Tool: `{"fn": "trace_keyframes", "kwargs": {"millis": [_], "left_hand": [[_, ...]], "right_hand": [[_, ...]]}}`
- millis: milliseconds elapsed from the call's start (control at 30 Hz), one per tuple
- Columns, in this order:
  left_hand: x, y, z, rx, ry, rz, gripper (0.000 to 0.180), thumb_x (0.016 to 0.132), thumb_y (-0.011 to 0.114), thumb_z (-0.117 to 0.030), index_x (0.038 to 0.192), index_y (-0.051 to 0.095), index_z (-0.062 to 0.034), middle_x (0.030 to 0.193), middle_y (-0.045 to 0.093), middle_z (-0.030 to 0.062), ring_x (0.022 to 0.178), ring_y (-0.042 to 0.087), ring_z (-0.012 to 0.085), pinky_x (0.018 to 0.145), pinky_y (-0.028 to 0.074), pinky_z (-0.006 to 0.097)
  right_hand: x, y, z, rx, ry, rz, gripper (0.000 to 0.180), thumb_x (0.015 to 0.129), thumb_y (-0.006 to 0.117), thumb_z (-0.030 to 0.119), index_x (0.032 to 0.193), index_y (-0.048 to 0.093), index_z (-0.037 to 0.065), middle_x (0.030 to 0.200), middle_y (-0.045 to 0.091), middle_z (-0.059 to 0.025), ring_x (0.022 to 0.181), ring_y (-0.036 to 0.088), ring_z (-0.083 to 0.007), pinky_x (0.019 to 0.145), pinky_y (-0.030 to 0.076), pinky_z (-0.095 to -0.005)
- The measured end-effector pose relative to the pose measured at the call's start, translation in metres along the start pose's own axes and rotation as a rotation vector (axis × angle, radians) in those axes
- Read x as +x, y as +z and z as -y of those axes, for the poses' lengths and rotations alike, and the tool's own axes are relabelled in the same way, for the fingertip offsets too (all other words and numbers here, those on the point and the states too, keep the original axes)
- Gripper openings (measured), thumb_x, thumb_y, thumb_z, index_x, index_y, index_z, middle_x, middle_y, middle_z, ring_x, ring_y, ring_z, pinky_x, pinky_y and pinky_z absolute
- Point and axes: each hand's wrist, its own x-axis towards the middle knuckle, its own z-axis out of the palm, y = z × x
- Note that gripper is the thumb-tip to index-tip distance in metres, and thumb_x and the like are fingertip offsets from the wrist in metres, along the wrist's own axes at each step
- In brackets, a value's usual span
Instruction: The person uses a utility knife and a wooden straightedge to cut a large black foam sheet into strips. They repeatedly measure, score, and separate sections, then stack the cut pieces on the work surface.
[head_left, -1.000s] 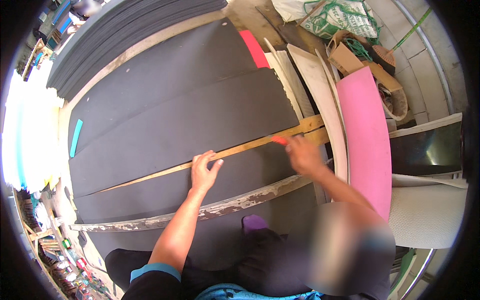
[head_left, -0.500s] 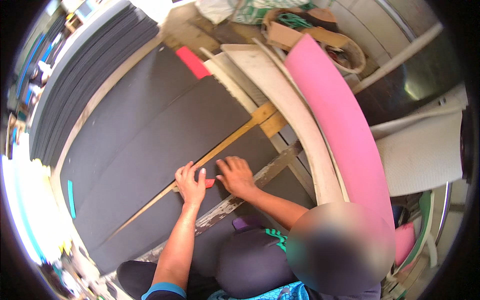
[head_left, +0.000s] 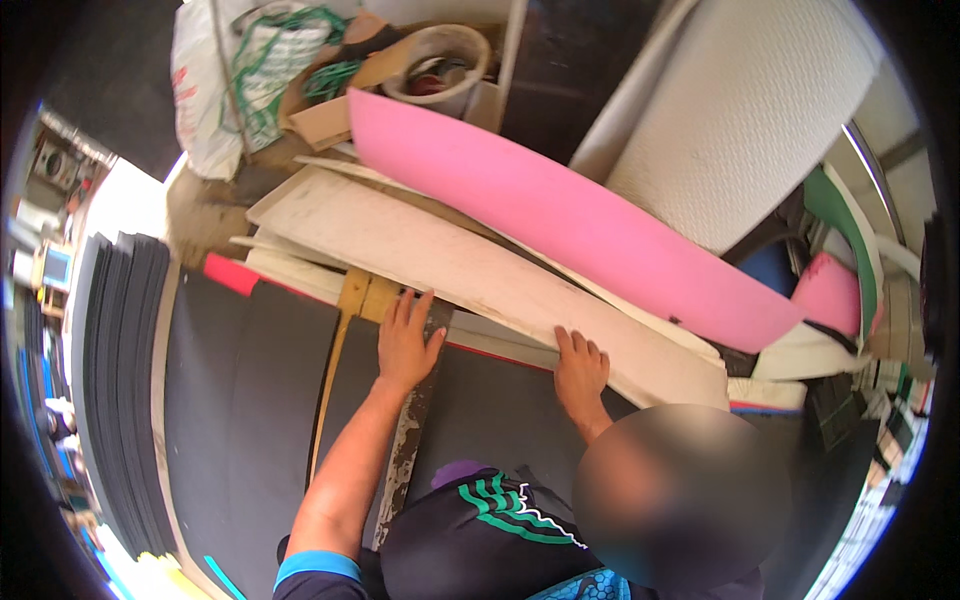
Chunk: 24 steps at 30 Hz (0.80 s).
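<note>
My left hand lies with fingers stretched out over the far end of a worn bar, beside a yellow wooden piece. Its fingertips come close to the near edge of a long off-white board. Further right, my right hand rests its extended fingers on that same board's edge. Neither hand appears to grip anything. Black sheets spread beneath the bar and a narrow yellow strip. A small red piece sits at the sheets' far edge.
A long pink sheet lies behind the off-white board. Beyond are a round tub, a white-and-green sack and a textured white roll. Stacked dark sheets stand at left. A blurred round patch hides the lower right.
The view has turned to the right. Both hands have left the place by the yellow strip, where a small red object lay near the left hand, and moved to the off-white board's edge.
</note>
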Motion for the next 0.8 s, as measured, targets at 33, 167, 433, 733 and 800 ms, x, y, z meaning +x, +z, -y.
{"fn": "trace_keyframes", "kwargs": {"millis": [33, 167, 433, 733, 800], "left_hand": [[0.016, -0.005, -0.009, 0.001, 0.029, -0.007, 0.075, 0.092, 0.076, -0.030, 0.158, 0.044, -0.0172, 0.156, 0.047, 0.0260, 0.145, 0.041, 0.0483, 0.117, 0.038, 0.056], [0.081, -0.011, -0.043, -0.007, 0.160, -0.016, 0.080, 0.092, 0.077, -0.029, 0.162, 0.041, -0.0199, 0.164, 0.037, 0.0258, 0.150, 0.035, 0.0495, 0.120, 0.036, 0.056], [0.158, -0.006, -0.090, 0.108, 0.211, 0.153, 0.083, 0.092, 0.077, -0.036, 0.165, 0.037, -0.0228, 0.171, 0.026, 0.0251, 0.158, 0.024, 0.0489, 0.122, 0.032, 0.060], [0.147, 0.024, -0.084, 0.020, 0.150, 0.262, 0.086, 0.091, 0.077, -0.039, 0.164, 0.038, -0.0170, 0.167, 0.030, 0.0313, 0.154, 0.030, 0.0512, 0.121, 0.035, 0.059], [0.142, 0.028, -0.082, 0.017, 0.128, 0.279, 0.086, 0.091, 0.078, -0.039, 0.163, 0.038, -0.0175, 0.167, 0.031, 0.0311, 0.154, 0.031, 0.0509, 0.121, 0.035, 0.058]], "right_hand": [[0.013, -0.024, 0.000, -0.008, -0.001, 0.044, 0.049, 0.091, 0.061, 0.009, 0.139, 0.062, 0.021, 0.129, 0.067, -0.0089, 0.116, 0.065, -0.0317, 0.098, 0.048, -0.0563], [0.070, -0.075, -0.042, -0.071, -0.041, -0.057, 0.038, 0.091, 0.061, 0.010, 0.125, 0.070, 0.022, 0.098, 0.075, -0.0085, 0.091, 0.074, -0.0321, 0.087, 0.051, -0.0531], [0.138, -0.139, -0.149, -0.187, -0.077, -0.105, 0.022, 0.093, 0.065, 0.014, 0.113, 0.072, 0.019, 0.093, 0.075, -0.0082, 0.093, 0.073, -0.0312, 0.085, 0.049, -0.0500], [0.146, -0.102, -0.195, -0.303, -0.002, -0.576, 0.044, 0.088, 0.074, 0.017, 0.131, 0.065, 0.016, 0.122, 0.064, -0.0138, 0.115, 0.061, -0.0349, 0.098, 0.047, -0.0501], [0.141, -0.088, -0.189, -0.322, 0.032, -0.621, 0.052, 0.086, 0.076, 0.017, 0.136, 0.063, 0.017, 0.129, 0.063, -0.0158, 0.119, 0.060, -0.0357, 0.102, 0.046, -0.0503]]}}
